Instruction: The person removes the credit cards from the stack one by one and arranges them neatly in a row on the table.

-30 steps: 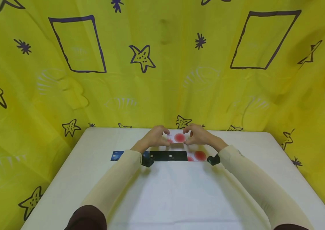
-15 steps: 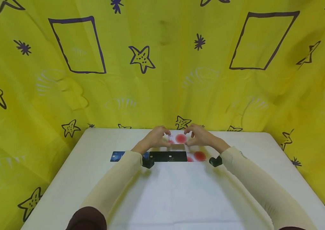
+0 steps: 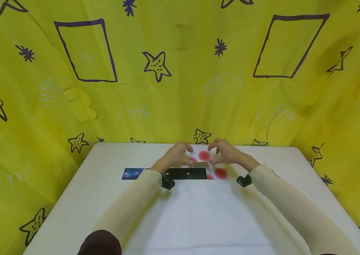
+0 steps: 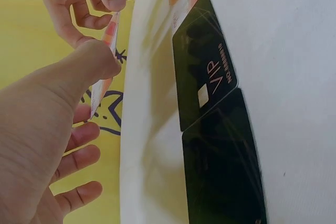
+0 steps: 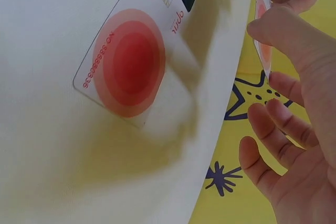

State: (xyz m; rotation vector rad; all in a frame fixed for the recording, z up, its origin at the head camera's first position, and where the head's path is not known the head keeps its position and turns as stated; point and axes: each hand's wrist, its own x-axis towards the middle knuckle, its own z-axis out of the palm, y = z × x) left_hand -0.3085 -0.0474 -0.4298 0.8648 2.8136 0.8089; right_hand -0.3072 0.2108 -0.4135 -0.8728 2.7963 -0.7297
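A white card with red circles (image 3: 204, 156) is held up above the table, behind a row of cards. My left hand (image 3: 177, 155) pinches its left end between thumb and forefinger. At the other end, my right hand (image 3: 227, 152) grips the card the same way. The left wrist view shows the raised card (image 4: 111, 32) nearly edge-on. In the row lie a blue VIP card (image 3: 132, 173), two black cards (image 3: 176, 173) and another white card with red circles (image 5: 128, 64). More blue shows beside my left sleeve, which hides part of the row.
The row lies on a white tabletop (image 3: 199, 212). A yellow curtain with dark stars (image 3: 180, 88) hangs right behind its far edge and along both sides. Both forearms reach over the table, with a dark wrist device (image 3: 244, 181) on the right one.
Both hands have shifted slightly to the right with the white card between them. More of the blue VIP card shows beside the left sleeve. The row has stayed in place.
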